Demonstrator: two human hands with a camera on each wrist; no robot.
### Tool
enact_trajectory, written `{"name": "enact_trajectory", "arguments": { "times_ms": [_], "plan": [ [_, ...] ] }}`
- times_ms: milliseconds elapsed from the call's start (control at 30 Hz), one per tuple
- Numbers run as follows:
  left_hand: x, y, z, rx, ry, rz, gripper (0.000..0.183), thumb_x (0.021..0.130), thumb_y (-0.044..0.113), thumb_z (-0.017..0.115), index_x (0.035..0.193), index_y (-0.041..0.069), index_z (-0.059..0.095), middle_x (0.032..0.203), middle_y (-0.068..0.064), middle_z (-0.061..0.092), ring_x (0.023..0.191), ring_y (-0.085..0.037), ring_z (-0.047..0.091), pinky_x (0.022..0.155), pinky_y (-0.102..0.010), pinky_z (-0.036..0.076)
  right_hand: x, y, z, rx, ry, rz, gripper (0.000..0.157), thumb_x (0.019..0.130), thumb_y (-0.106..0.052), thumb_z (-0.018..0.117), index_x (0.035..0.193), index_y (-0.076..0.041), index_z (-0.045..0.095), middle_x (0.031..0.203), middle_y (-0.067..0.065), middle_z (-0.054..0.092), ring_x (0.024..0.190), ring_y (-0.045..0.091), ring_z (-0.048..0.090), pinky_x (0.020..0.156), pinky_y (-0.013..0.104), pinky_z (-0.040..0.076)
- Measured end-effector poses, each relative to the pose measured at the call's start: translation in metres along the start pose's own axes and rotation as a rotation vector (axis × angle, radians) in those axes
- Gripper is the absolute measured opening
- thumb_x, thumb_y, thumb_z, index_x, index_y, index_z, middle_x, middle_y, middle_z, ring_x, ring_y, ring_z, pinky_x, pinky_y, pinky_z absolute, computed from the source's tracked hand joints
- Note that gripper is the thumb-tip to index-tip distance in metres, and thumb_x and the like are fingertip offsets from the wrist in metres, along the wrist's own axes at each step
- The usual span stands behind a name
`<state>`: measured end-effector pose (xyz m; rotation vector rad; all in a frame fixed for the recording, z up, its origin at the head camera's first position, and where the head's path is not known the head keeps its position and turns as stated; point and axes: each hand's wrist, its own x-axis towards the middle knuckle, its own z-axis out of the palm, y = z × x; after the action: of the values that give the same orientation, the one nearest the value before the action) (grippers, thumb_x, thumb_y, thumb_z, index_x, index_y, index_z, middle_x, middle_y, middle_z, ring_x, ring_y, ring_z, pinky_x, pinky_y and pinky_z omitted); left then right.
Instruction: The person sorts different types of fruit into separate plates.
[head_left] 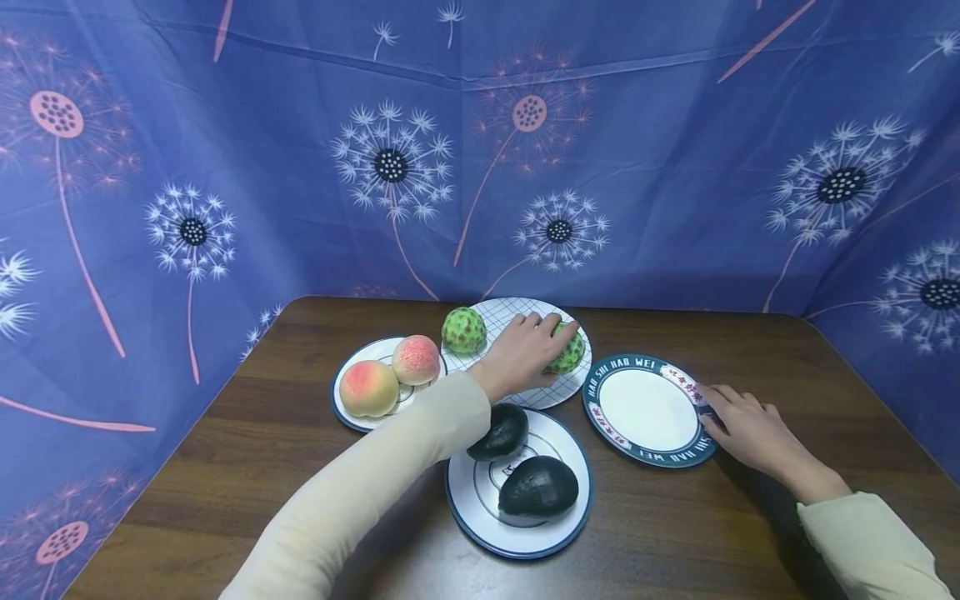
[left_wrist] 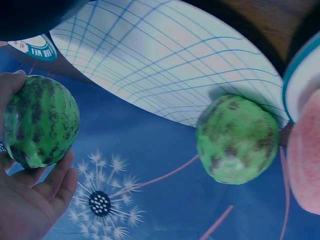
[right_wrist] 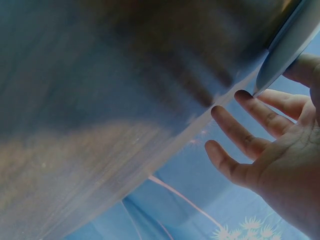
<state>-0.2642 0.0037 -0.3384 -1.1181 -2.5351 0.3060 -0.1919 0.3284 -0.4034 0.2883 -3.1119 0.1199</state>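
A brown wooden table (head_left: 247,492) is backed by a blue cloth (head_left: 300,125) printed with dandelions. Left of the fingers of the left hand (head_left: 525,350), two peaches (head_left: 369,388) are seen. By those fingers and thumb a green fruit (head_left: 568,354) is grasped, over the right side of a checked plate (head_left: 517,310); it is roundish and darkly blotched. Farther right, a teal-rimmed plate (head_left: 648,408) is touched at its edge by the loosely extended fingers of the right hand (head_left: 757,433).

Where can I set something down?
Bare brown wooden table: between the round white plate of dark oval avocados and cream right sleeve, and left of the round white peach plate. Crowded: white gridded plate, with left hand and round green fruits.
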Motion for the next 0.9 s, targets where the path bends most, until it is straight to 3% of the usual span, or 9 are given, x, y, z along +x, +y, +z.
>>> {"name": "enact_trajectory", "arguments": {
  "times_ms": [333, 633, 900],
  "plan": [
    [0.02, 0.018, -0.011, 0.04, -0.068, 0.013, 0.079, 0.078, 0.054, 0.061, 0.141, 0.018, 0.028, 0.13, -0.005, 0.046, 0.11, -0.021, 0.052, 0.093, -0.034, 0.045, 0.0, 0.001, 0.0, -0.002, 0.008, -0.004, 0.057, 0.087, -0.023, 0.056, 0.133, 0.004, 0.038, 0.126, 0.033, 0.042, 0.11, 0.053, 0.04, 0.083, 0.071, 0.031],
    [0.037, 0.035, -0.013, 0.056, -0.136, 0.019, 0.082, 0.077, 0.055, 0.062, 0.142, 0.02, 0.026, 0.134, -0.003, 0.044, 0.117, -0.022, 0.048, 0.097, -0.034, 0.043, 0.001, 0.001, 0.001, 0.002, 0.009, -0.007, 0.056, 0.087, -0.023, 0.055, 0.133, 0.003, 0.039, 0.126, 0.032, 0.043, 0.11, 0.052, 0.041, 0.083, 0.071, 0.032],
    [0.05, 0.048, -0.012, 0.045, -0.154, 0.036, 0.08, 0.078, 0.053, 0.062, 0.141, 0.02, 0.027, 0.134, -0.002, 0.044, 0.116, -0.02, 0.048, 0.098, -0.032, 0.042, 0.001, 0.0, 0.001, -0.003, 0.01, -0.009, 0.056, 0.087, -0.023, 0.056, 0.133, 0.003, 0.039, 0.126, 0.032, 0.043, 0.109, 0.052, 0.042, 0.083, 0.07, 0.033]
  ]
}}
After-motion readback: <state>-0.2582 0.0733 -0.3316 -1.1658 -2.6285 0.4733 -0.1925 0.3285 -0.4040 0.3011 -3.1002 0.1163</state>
